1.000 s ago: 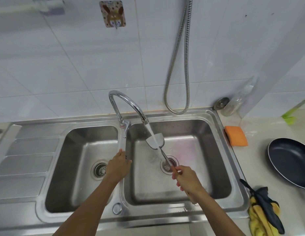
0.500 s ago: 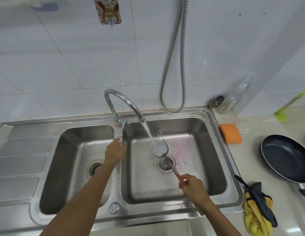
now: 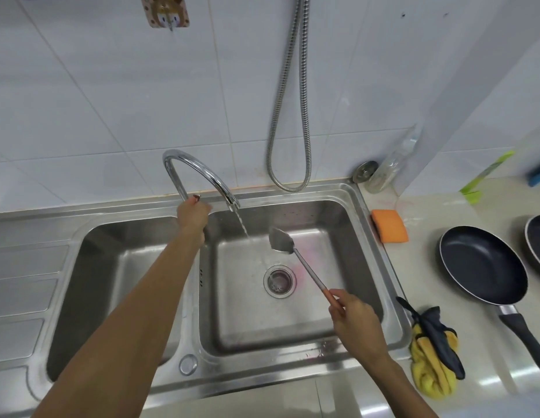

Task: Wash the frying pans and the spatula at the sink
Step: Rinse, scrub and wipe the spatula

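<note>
My right hand grips the orange-tipped handle of a metal spatula, whose blade hangs over the right basin, just right of the water stream. My left hand is on the tap lever at the base of the chrome faucet; a thin stream of water still runs from the spout to the drain. A dark frying pan lies on the counter to the right, handle toward me. The edge of a second pan shows at the right border.
An orange sponge lies on the counter beside the sink's right rim. A yellow and black cloth sits near the front right corner. A clear bottle and a metal hose are at the wall. The left basin holds nothing.
My left hand rose from the divider to the tap lever, and the water thinned. My right hand swung the spatula blade out of the stream, to the right.
</note>
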